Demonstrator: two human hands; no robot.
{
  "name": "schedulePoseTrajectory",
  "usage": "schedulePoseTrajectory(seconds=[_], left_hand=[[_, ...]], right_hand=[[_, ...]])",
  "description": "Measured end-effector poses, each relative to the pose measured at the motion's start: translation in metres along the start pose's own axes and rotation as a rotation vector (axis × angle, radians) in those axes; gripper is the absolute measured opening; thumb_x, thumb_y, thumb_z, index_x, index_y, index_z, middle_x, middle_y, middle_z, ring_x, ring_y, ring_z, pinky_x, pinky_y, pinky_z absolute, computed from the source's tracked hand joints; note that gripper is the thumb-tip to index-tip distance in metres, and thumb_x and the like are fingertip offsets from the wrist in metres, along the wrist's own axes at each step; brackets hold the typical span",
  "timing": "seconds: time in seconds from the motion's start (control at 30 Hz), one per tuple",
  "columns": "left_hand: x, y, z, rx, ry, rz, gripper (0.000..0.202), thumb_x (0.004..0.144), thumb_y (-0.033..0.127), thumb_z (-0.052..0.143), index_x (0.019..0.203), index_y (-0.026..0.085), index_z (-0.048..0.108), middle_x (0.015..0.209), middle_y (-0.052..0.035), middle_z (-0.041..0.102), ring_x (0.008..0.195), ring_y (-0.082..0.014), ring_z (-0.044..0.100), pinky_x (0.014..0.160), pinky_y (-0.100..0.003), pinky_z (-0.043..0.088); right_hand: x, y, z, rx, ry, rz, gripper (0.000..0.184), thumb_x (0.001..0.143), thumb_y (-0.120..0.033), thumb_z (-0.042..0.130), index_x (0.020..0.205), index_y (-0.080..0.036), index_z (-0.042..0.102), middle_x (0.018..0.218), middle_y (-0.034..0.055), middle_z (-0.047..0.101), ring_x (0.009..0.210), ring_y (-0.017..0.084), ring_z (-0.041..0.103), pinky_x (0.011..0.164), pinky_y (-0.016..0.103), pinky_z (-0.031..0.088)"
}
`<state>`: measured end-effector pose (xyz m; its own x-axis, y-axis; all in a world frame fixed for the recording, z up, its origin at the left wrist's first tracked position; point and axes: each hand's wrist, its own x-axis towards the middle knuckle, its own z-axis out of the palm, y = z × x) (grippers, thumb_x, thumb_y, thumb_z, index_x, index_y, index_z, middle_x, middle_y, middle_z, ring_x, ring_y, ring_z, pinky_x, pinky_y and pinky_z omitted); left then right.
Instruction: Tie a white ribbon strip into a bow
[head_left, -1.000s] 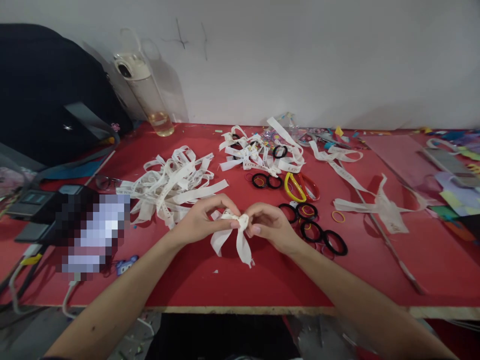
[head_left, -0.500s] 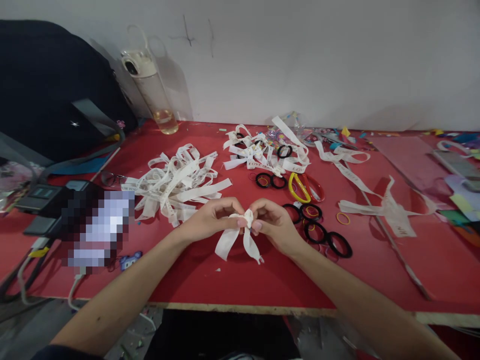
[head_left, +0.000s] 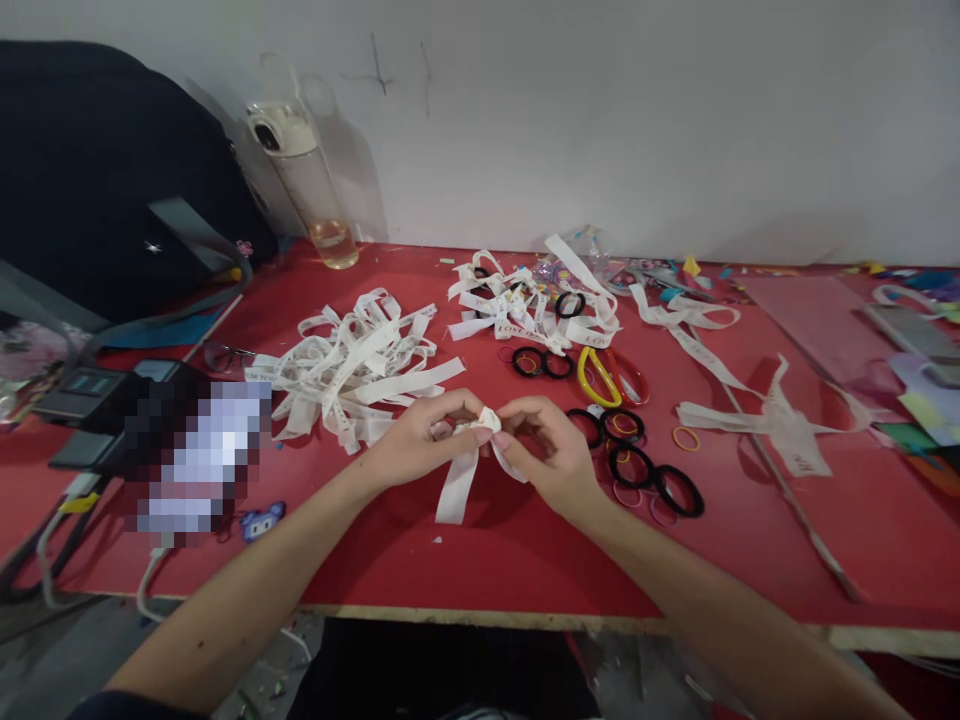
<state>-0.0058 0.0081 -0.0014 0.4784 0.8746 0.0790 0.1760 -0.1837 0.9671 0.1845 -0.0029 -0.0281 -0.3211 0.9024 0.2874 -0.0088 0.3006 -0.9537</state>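
Between my two hands, above the red table, is a knotted white ribbon point(head_left: 457, 488) with a tail hanging down. My left hand point(head_left: 424, 438) pinches it from the left with thumb and finger. From the right, my right hand point(head_left: 551, 452) pinches the same knot, its thumb tip touching the ribbon. The second tail is mostly hidden behind my right thumb. A pile of loose white printed ribbons point(head_left: 352, 360) lies just beyond my left hand. Several black hair ties point(head_left: 630, 466) lie beside my right hand, with small coloured rubber bands point(head_left: 685, 438) among and near them.
Scissors with yellow and red handles point(head_left: 600, 378) lie beyond my right hand. Ribbons tied with black hair ties point(head_left: 517, 310) are heaped farther back. At left are a lit phone point(head_left: 206, 460), a dark bag point(head_left: 112, 170) and a water bottle point(head_left: 307, 190). More ribbon point(head_left: 795, 425) lies right.
My fingers have shifted on the knot, and my right thumb has moved over the right tail, now mostly covered. The left tail hangs straighter. The rest of the table looks the same.
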Motion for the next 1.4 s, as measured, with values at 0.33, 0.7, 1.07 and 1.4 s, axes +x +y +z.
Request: schedulePoseTrajectory(seconds=[0.33,0.7,1.07,1.4], left_hand=[[-0.001,-0.002,0.006,-0.214,0.072,-0.109,0.024,0.088,0.038,0.06,0.097,0.019,0.05,0.074,0.0028,0.056,0.062,-0.0076,0.047,0.056,-0.02,0.032],[-0.001,0.001,0.009,-0.381,0.106,-0.013,0.016,0.093,0.033,0.054,0.1,0.021,0.046,0.081,0.0009,0.064,0.068,-0.0079,0.058,0.061,-0.018,0.044],[-0.002,-0.003,0.011,-0.512,0.213,0.036,0.015,0.094,0.031,0.052,0.102,0.023,0.042,0.082,-0.0006,0.069,0.058,-0.0092,0.059,0.055,-0.021,0.049],[-0.004,-0.004,0.01,-0.461,0.173,0.01,0.018,0.091,0.032,0.056,0.1,0.022,0.044,0.077,0.0012,0.064,0.059,-0.0091,0.058,0.057,-0.022,0.05]], right_hand=[[-0.002,-0.01,-0.003,-0.347,0.054,-0.26,0.011,0.086,-0.016,0.061,0.092,-0.023,0.067,0.075,0.0014,0.066,0.064,0.013,0.058,0.061,0.026,0.048],[-0.002,-0.004,-0.002,-0.401,0.036,-0.262,0.033,0.088,-0.019,0.058,0.12,-0.025,0.065,0.076,0.0023,0.068,0.063,0.014,0.059,0.064,0.027,0.05],[-0.004,-0.005,0.002,0.35,-0.167,0.245,0.06,0.083,-0.032,0.068,0.138,-0.025,0.045,0.063,-0.0061,0.051,0.054,0.008,0.045,0.052,0.02,0.039],[-0.001,-0.005,0.005,0.721,-0.195,0.316,0.063,0.077,-0.047,0.071,0.13,-0.023,0.046,0.058,-0.0063,0.056,0.043,0.007,0.042,0.041,0.018,0.035]])
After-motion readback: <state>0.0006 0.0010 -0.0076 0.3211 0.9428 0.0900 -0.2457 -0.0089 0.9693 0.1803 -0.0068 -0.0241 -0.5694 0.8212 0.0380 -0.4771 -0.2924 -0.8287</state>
